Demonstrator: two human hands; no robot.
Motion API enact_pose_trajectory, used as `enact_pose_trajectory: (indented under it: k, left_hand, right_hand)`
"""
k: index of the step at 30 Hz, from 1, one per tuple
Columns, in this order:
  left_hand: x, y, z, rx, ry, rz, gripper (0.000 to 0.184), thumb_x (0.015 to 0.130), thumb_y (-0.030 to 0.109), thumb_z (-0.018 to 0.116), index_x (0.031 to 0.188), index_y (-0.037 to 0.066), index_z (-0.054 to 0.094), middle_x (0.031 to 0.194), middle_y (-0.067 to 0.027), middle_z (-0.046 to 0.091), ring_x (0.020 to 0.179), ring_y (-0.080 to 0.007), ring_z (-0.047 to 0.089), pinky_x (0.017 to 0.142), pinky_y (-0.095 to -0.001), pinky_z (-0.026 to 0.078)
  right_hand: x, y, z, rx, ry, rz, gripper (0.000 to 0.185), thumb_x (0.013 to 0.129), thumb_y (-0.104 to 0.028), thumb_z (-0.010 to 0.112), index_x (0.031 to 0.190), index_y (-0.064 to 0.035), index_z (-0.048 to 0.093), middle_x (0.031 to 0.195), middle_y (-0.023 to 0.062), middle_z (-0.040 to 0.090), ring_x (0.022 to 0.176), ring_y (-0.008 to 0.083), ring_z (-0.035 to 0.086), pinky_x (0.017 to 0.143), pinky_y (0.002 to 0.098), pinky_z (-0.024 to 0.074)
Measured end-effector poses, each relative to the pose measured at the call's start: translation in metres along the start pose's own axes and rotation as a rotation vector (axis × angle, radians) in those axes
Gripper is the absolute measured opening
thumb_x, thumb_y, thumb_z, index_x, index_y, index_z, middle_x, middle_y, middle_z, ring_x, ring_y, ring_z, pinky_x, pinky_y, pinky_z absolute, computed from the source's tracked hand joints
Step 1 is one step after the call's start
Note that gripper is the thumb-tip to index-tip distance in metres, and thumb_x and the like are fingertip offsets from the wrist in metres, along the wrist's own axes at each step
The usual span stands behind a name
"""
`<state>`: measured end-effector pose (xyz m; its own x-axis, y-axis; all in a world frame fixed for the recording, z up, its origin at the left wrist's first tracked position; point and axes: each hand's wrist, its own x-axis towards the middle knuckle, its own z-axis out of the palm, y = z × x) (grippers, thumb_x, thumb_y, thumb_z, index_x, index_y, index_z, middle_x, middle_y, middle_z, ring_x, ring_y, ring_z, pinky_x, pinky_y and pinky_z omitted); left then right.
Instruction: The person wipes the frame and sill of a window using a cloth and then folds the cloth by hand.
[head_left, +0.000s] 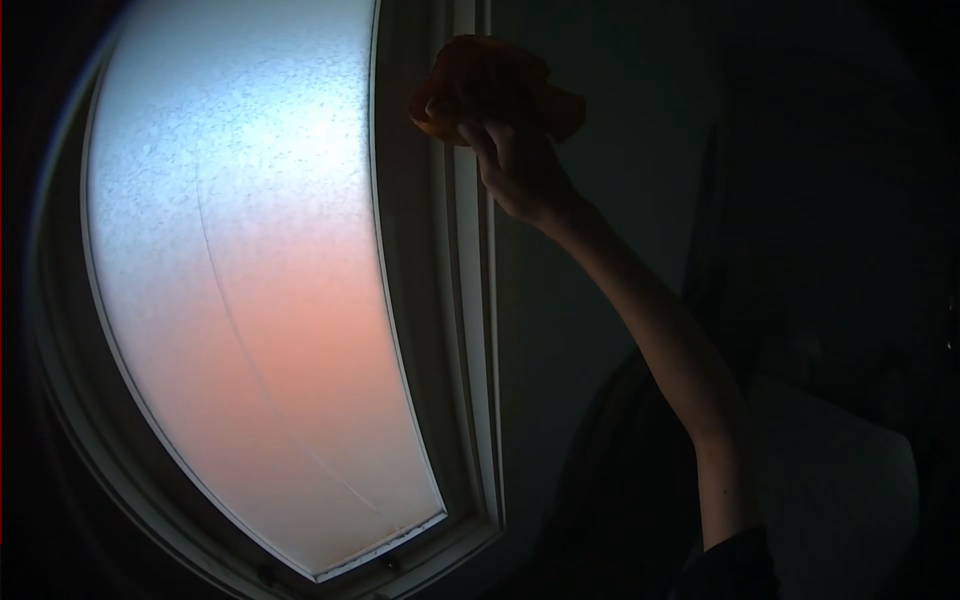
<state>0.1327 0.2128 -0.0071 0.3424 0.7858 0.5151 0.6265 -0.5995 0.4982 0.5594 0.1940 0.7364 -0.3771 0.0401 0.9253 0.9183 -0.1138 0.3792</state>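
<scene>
My right hand (pixel 517 170) is raised at the upper middle, its fingers closed on an orange cloth (pixel 500 85). The cloth is bunched up and lies over the right side of the window frame (pixel 455 230), seemingly against it. Left of the hand is a tall frosted window pane (pixel 250 300), bright bluish white above and pinkish below. A thin curved line runs down the pane. Deep shadow hides most of the finger detail. My left hand is out of view.
A dark wall (pixel 590 280) lies right of the window frame. Low on the right is a pale, dim surface (pixel 830 480) that I cannot identify. The bottom of the frame (pixel 390 563) carries small dark fittings.
</scene>
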Motion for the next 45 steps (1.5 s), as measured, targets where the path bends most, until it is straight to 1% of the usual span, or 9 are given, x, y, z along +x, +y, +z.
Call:
enact_pose_trajectory:
  k: [4, 7, 10, 14, 17, 23, 25, 29, 45]
  left_hand:
    - [0.006, 0.015, -0.024, 0.005, -0.066, -0.006, 0.051, 0.079, 0.002, 0.054, 0.13, 0.0, 0.054, 0.14, -0.0206, 0.047, 0.134, -0.0337, 0.04, 0.114, -0.0424, 0.025]
    - [0.009, 0.019, -0.024, 0.071, -0.287, -0.141, 0.073, 0.075, -0.004, 0.05, 0.145, 0.001, 0.032, 0.154, -0.0178, 0.024, 0.144, -0.0308, 0.019, 0.118, -0.0444, 0.012]
    - [0.014, 0.026, -0.027, 0.025, -0.239, -0.091, 0.073, 0.073, -0.006, 0.048, 0.144, 0.0, 0.034, 0.152, -0.0204, 0.027, 0.143, -0.0342, 0.02, 0.118, -0.046, 0.013]
    - [0.012, 0.026, -0.028, 0.039, -0.24, -0.064, 0.074, 0.075, -0.006, 0.048, 0.146, 0.002, 0.03, 0.154, -0.0173, 0.023, 0.144, -0.0315, 0.018, 0.118, -0.0443, 0.012]
    - [0.015, 0.033, -0.032, 0.043, -0.248, -0.065, 0.074, 0.076, -0.007, 0.048, 0.147, 0.003, 0.028, 0.155, -0.0164, 0.021, 0.145, -0.0306, 0.016, 0.119, -0.0438, 0.011]
    - [0.019, 0.037, -0.034, 0.051, -0.266, -0.074, 0.073, 0.08, -0.007, 0.046, 0.149, 0.005, 0.025, 0.156, -0.0138, 0.019, 0.145, -0.0279, 0.015, 0.119, -0.0427, 0.01]
    - [0.017, 0.04, -0.035, 0.048, -0.264, -0.08, 0.073, 0.08, -0.007, 0.046, 0.149, 0.006, 0.025, 0.156, -0.0134, 0.019, 0.145, -0.0277, 0.015, 0.119, -0.0425, 0.01]
    - [0.019, 0.035, -0.036, 0.054, -0.257, -0.065, 0.074, 0.079, -0.007, 0.045, 0.149, 0.007, 0.025, 0.156, -0.0126, 0.019, 0.145, -0.0269, 0.015, 0.119, -0.0422, 0.01]
    - [0.021, 0.045, -0.033, 0.075, -0.229, -0.055, 0.074, 0.079, -0.008, 0.044, 0.149, 0.008, 0.026, 0.156, -0.0108, 0.02, 0.145, -0.026, 0.015, 0.119, -0.0416, 0.011]
  right_hand:
    - [-0.042, -0.005, -0.011, 0.15, -0.123, -0.003, 0.037, 0.101, -0.026, 0.042, 0.13, -0.004, 0.051, 0.132, 0.0164, 0.052, 0.126, 0.0311, 0.047, 0.104, 0.0412, 0.041]
    - [-0.062, -0.027, -0.001, 0.397, -0.058, 0.488, 0.032, 0.099, -0.023, 0.047, 0.125, -0.0057, 0.055, 0.124, 0.0169, 0.055, 0.118, 0.0327, 0.051, 0.099, 0.0432, 0.0431]
    - [-0.099, -0.032, 0.014, 0.099, 0.099, 0.045, 0.025, 0.097, -0.02, 0.05, 0.118, -0.01, 0.059, 0.11, 0.0162, 0.06, 0.101, 0.0325, 0.059, 0.086, 0.0432, 0.0484]
    - [-0.123, -0.045, -0.017, 0.351, -0.044, 0.246, 0.017, 0.094, -0.015, 0.055, 0.107, -0.0085, 0.064, 0.094, 0.0115, 0.064, 0.095, 0.0283, 0.061, 0.082, 0.0389, 0.0498]
    - [-0.145, -0.061, -0.005, 0.186, 0.132, 0.18, 0.022, 0.097, -0.02, 0.051, 0.11, -0.0049, 0.062, 0.097, 0.0146, 0.064, 0.088, 0.0292, 0.063, 0.078, 0.038, 0.0515]
    - [-0.19, -0.077, -0.009, 0.239, -0.162, 0.234, 0.017, 0.094, -0.013, 0.056, 0.106, -0.0039, 0.063, 0.093, 0.0136, 0.063, 0.09, 0.0288, 0.062, 0.079, 0.0383, 0.05]
    - [-0.194, -0.094, -0.002, 0.269, 0.106, 0.285, 0.013, 0.089, -0.01, 0.06, 0.102, -0.0091, 0.064, 0.093, 0.0111, 0.062, 0.087, 0.0307, 0.061, 0.078, 0.0413, 0.0504]
    - [-0.23, -0.098, -0.008, 0.287, -0.134, 0.307, 0.019, 0.09, -0.008, 0.059, 0.108, -0.0094, 0.063, 0.095, 0.013, 0.059, 0.091, 0.0337, 0.058, 0.083, 0.043, 0.0477]
    - [-0.401, -0.185, -0.039, 0.422, -0.313, 0.608, 0.013, 0.092, -0.011, 0.057, 0.101, -0.0046, 0.065, 0.099, 0.0126, 0.063, 0.086, 0.0294, 0.063, 0.077, 0.0393, 0.0518]
